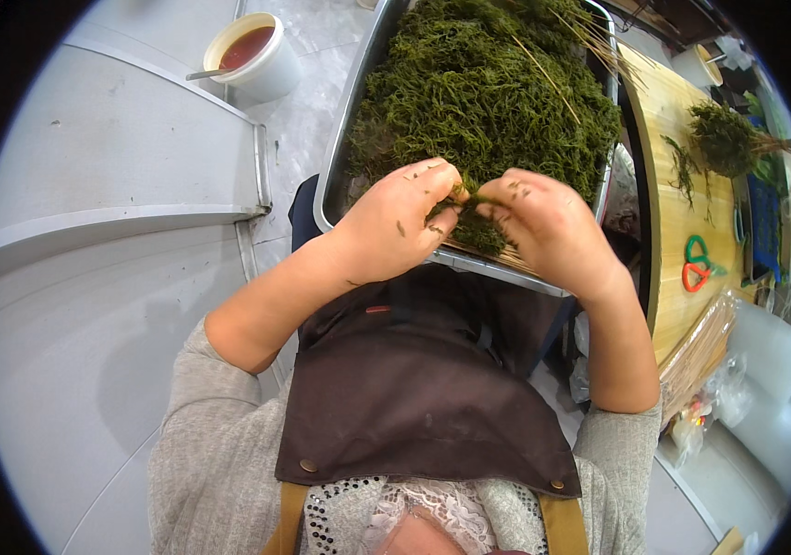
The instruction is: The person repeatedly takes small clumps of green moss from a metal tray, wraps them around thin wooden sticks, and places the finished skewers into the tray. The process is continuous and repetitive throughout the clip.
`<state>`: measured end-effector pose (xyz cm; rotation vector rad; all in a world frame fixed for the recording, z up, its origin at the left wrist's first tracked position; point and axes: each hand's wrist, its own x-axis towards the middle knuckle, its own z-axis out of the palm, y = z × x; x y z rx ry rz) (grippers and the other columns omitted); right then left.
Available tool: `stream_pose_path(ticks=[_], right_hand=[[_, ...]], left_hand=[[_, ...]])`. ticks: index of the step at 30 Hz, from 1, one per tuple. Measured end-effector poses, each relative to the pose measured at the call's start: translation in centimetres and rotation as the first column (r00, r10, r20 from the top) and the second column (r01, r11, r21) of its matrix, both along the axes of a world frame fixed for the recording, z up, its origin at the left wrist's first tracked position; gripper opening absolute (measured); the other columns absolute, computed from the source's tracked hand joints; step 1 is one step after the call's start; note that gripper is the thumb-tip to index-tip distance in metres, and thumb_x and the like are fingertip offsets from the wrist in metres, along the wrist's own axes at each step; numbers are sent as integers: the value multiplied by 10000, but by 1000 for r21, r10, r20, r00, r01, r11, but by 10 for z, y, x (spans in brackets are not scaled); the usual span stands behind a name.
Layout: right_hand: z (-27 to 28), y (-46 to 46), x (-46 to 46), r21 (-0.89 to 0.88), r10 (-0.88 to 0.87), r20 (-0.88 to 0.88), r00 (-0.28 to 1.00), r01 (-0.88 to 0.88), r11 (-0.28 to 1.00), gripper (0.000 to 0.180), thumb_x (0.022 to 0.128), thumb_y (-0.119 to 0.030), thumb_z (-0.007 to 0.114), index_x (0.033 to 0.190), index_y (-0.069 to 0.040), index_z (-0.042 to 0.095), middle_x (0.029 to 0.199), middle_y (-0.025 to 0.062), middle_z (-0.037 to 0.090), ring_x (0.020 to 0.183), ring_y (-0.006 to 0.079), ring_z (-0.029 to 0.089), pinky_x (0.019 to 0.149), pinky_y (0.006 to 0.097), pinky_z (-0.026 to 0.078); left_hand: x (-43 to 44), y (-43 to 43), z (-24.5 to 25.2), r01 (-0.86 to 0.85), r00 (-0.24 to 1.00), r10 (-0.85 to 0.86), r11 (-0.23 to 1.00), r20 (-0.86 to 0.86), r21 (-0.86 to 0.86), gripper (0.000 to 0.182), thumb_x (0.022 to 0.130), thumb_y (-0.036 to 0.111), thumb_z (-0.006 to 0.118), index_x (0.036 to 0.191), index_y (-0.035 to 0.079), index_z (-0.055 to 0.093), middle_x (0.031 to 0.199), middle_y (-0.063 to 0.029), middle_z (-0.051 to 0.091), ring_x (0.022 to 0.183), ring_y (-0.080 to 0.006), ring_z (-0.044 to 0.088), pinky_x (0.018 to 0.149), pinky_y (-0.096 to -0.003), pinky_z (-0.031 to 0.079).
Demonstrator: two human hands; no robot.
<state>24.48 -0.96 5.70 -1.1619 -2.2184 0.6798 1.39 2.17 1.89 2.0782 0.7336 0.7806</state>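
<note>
A metal tray on my lap holds a large heap of stringy green seaweed or moss-like strands. Over its near end, my left hand pinches a small tuft of the green strands between thumb and fingers. My right hand grips the other side of that tuft, a short way from the left fingertips. Thin wooden skewers lie along the tray's near rim, partly hidden by a green clump and my right hand. Bits of green cling to both hands.
More skewers stick out at the tray's far right corner. A white bucket of reddish liquid with a spoon stands at left. On the wooden table at right lie scissors and a green bunch, with a bag of skewers nearby.
</note>
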Motion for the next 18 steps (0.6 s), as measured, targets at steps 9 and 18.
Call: stream_pose_path(ticks=[9,18], right_hand=[[-45,-18,-18,-184,-196,-211,958,159,970,218,898,34,588,1084,24,701,1029,201,699,979,356,692,884,421,553],[-19,-12,-18,25,-92,46,995,91,996,123,891,-71,688,987,7,690,900,171,687,878,371,686,784,452,568]], left_hand=[[12,-15,-1,-22,876,333,751,350,-660,133,985,-6,611,1092,8,532,993,-88,668,904,-167,686,790,-305,559],[4,-1,-9,-135,991,137,983,-6,123,174,852,2,667,993,1,565,956,-177,615,919,-404,606,831,-461,505]])
